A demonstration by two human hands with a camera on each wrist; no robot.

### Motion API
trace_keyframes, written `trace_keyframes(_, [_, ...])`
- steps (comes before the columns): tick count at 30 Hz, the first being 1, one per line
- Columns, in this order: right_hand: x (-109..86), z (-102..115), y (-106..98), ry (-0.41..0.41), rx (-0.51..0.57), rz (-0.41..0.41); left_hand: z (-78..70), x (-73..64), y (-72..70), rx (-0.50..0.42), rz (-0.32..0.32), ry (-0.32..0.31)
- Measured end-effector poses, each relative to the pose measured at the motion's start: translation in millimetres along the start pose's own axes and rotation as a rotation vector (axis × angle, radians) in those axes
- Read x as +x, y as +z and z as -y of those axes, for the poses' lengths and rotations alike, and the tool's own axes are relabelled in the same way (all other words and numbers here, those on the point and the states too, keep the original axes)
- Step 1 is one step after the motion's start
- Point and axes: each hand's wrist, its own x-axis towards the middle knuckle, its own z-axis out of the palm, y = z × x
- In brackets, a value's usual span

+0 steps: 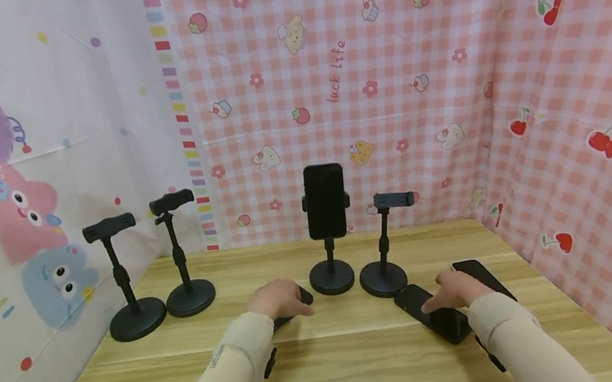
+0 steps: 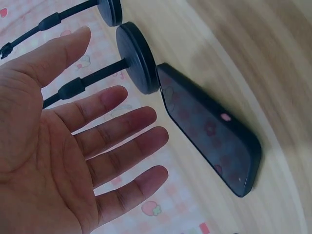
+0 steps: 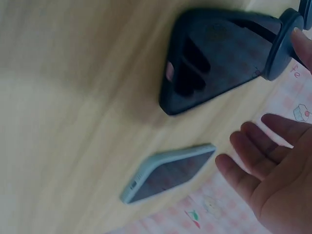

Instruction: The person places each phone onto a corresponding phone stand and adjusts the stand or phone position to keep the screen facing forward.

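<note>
"Start at the left. What stands there?"

"From the person's seat, the outer stand (image 1: pixel 125 283) is at 10 o'clock and the inner stand (image 1: pixel 180 258) nearer 11, both with empty clamps."

"And the left grip (image 1: pixel 278 300)?"

"Palm spread, fingers apart, nothing in it. The left phone (image 2: pixel 212 131) lies flat on the worktop (image 1: pixel 341 372) below that grip, partly hidden from above. Its long axis runs about 8 to 2 o'clock, and the left grip is clearly the nearer."

"Straight ahead?"

"The mid stand (image 1: pixel 332 277) at 12, clasping the mid phone (image 1: pixel 326 201) upright. The right stand (image 1: pixel 384 242) is at 1, its clamp empty."

"Now the right grip (image 1: pixel 458 289)."

"Loosely curved, holding nothing; the fingers look clear of everything. The right phone (image 1: pixel 441 324) lies screen up at about 8 o'clock from it, long axis 10 to 4, far end just beside the right stand's base. Whether they touch, I can't tell."

"Anything farther right?"

"The pale phone (image 3: pixel 170 173), flat at 3 o'clock from the right grip, also pointing roughly 10 to 4. So that grip sits between two phones, nearer to both than the left one is."
</note>
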Motion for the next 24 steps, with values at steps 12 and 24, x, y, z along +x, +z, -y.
trace_keyframes(12, [-6.7, -15, 36, 0.049, -0.049, -0.094, -2.7, 2.6, 12.3, 0.004, 0.004, 0.024])
trace_keyframes(24, [-6.3, -16, 39, 0.044, -0.047, -0.083, -5.1, -1.5, 14.9, -0.035, 0.016, 0.045])
